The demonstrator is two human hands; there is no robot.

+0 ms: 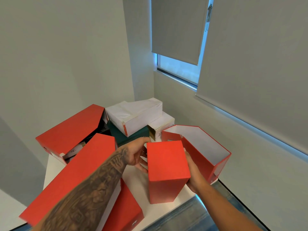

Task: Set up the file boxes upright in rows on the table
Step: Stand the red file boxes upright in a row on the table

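While an upright red file box [168, 164] stands on its end on the white table [133, 189], it is clasped from both sides. It is gripped on its left face by the left hand [136, 154], whose fingers [143, 165] are bent against that face while the thumb is stretched toward the far top corner. The right face is held by the right hand [193, 172], with the palm cupped to the box and the thumb laid along the upper right edge; the remaining fingers are hidden behind the box, so their curl cannot be judged. The closed top panel of the box is turned toward the camera, between the two hands. Just beside it on the right, an open red file box [200, 160] is seen, its white interior exposed, touching or nearly touching the right hand. Under the left forearm a long red file box [80, 167] is laid flat, and behind it a second one [71, 129] lies on its side with papers showing at its mouth. Toward the far corner, white boxes [135, 114] are stacked on a dark green item [133, 135].
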